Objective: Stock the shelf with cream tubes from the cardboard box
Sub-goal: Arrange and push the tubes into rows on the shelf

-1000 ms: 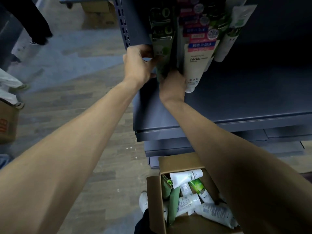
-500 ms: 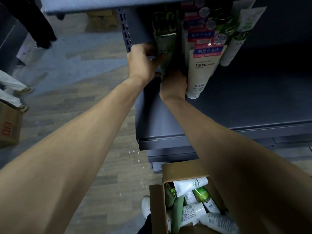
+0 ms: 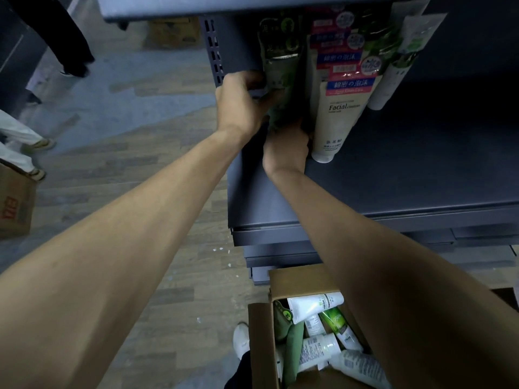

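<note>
Fingers of my left hand [image 3: 238, 108] curl round the side of a dark green tube [image 3: 280, 80] standing on the shelf [image 3: 407, 169]; my right hand [image 3: 286, 148] grips the same tube from below, its fingers hidden behind the knuckles; both arms reach forward and up; I count one green tube in hand and, just right of my fingers, a packed row of cream tubes [image 3: 337, 116], too overlapped to count; well below my hands the box [image 3: 259, 346] holds at least six loose tubes, white and green.
</note>
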Motion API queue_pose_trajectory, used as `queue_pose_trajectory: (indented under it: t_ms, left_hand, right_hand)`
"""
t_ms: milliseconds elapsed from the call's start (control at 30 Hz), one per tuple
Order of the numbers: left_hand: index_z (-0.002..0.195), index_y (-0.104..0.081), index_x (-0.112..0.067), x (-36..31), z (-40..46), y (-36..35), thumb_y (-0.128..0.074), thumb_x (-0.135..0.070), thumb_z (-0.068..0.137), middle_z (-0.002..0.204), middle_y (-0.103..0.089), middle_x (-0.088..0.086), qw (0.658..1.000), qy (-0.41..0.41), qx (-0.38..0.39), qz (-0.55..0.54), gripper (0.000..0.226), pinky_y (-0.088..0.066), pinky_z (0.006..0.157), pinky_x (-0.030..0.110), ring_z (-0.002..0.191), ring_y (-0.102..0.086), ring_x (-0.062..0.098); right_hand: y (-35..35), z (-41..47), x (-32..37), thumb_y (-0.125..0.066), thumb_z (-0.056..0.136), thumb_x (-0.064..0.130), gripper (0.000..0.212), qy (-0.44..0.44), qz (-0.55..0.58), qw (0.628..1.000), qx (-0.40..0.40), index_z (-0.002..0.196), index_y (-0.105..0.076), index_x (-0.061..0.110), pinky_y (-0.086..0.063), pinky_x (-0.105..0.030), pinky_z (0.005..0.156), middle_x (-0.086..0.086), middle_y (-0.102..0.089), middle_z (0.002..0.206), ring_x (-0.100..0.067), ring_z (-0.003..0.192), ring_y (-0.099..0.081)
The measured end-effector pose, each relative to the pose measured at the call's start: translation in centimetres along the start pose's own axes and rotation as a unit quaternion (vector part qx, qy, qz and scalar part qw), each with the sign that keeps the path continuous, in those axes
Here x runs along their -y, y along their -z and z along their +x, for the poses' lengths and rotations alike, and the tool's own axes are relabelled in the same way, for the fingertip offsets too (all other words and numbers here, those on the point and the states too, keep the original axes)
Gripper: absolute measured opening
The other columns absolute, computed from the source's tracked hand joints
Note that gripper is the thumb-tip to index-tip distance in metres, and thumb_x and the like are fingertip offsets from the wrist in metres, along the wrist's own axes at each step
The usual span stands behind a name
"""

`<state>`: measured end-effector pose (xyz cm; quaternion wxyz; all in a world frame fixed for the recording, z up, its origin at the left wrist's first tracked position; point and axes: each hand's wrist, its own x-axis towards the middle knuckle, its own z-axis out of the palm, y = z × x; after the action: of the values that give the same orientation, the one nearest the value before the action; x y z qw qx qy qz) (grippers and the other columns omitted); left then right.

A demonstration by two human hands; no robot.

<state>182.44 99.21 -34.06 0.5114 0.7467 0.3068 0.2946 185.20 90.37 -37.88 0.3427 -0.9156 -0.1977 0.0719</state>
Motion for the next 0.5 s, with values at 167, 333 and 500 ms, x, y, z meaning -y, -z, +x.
queue_pose_trajectory:
  t_ms: [167,333,500]
  left_hand:
    - [0.080,-0.071,-0.026,-0.5,-2.1,0.7,-0.081,-0.023,0.073,0.078,-0.069,-0.007,1.000,0.008,-0.012,-0.005,0.013,-0.063,0.061,0.041,0.078,-0.068,0.010]
    - [0.118,-0.067,-0.007,-0.6,-5.8,1.3,-0.077,-0.018,0.084,0.111,-0.067,0.003,0.998,0.026,-0.034,0.035,0.038,-0.060,0.055,0.028,0.080,-0.065,0.007]
    - [0.117,-0.068,-0.009,-3.5,-9.4,2.0,-0.078,-0.021,0.083,0.109,-0.068,0.002,0.996,0.014,-0.030,0.087,0.038,-0.062,0.063,0.040,0.089,-0.070,0.021]
  right_hand:
    - [0.7,-3.8,-0.8,-0.053,0.098,0.019,0.050,-0.010,0.120,0.993,-0.006,0.142,-0.038,0.001,-0.036,-0.031,0.098,-0.018,-0.048,0.141,-0.033,0.129,-0.047]
    - [2.0,-8.0,-3.7,-0.058,0.095,0.017,0.056,0.055,0.158,0.986,0.015,0.146,-0.038,0.009,-0.041,-0.034,0.102,-0.013,-0.051,0.143,-0.029,0.127,-0.052]
    - [5.4,-8.5,-6.1,-0.061,0.094,0.018,0.051,0.060,0.164,0.984,0.038,0.141,-0.043,0.012,-0.050,-0.042,0.100,-0.011,-0.059,0.133,-0.027,0.118,-0.061]
